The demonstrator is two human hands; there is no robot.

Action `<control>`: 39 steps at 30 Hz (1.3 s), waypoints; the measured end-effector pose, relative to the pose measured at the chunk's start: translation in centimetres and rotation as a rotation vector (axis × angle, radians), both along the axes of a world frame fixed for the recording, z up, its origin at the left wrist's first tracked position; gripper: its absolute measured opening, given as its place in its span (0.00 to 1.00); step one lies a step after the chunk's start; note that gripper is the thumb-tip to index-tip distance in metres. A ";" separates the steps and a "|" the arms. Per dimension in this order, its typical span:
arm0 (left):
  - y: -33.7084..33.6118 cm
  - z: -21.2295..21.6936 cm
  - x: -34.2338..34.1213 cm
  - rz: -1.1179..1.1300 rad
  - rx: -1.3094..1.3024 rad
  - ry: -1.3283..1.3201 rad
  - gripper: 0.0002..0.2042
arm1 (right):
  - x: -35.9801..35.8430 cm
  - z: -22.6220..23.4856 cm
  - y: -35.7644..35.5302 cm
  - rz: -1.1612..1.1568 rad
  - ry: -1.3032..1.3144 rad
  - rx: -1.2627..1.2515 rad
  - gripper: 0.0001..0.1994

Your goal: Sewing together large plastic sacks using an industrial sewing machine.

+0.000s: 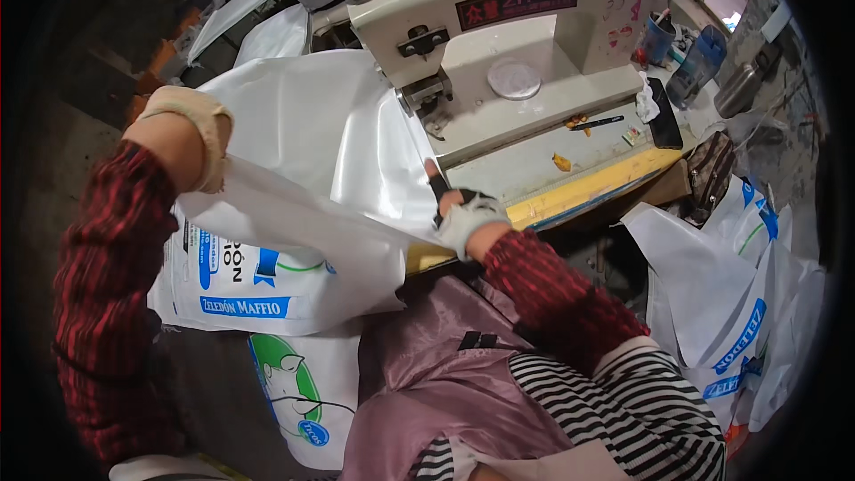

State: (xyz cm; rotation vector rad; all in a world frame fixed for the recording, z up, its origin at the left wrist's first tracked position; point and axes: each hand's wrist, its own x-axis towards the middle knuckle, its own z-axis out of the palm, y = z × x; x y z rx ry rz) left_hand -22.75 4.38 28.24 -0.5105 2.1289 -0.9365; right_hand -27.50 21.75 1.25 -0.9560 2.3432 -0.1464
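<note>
A large white woven plastic sack (294,116) with blue and green printing spreads across the left side, its upper edge running up to the needle area of an industrial sewing machine (508,0). At the far left, my left hand (191,129) in a tan glove is closed over the sack's raised edge; its fingertips are partly hidden. My right hand (468,214), in a pale fingerless glove with black wrap on the fingers, pinches the sack's right edge just below the presser foot (432,111). Its index finger points toward the machine.
More printed white sacks (721,294) lie heaped at the right. Another sack (307,392) hangs by my lap. On the machine table with its yellow edge (588,187) are a black pen-like tool (597,123), a phone (663,116), and a cup (659,36). A bottle (699,67) stands behind.
</note>
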 end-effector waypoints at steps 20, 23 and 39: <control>14.8 -20.8 4.8 -0.449 1.471 -0.648 0.17 | 0.4 -8.4 0.0 -0.117 -0.045 -0.141 0.21; 12.5 -21.6 3.9 -0.382 1.471 -0.621 0.19 | -3.1 -4.3 -2.8 -0.158 0.148 -0.389 0.17; 10.9 -19.6 7.3 -0.128 1.710 -0.237 0.09 | 5.5 -3.9 -0.9 0.296 -0.068 -0.059 0.18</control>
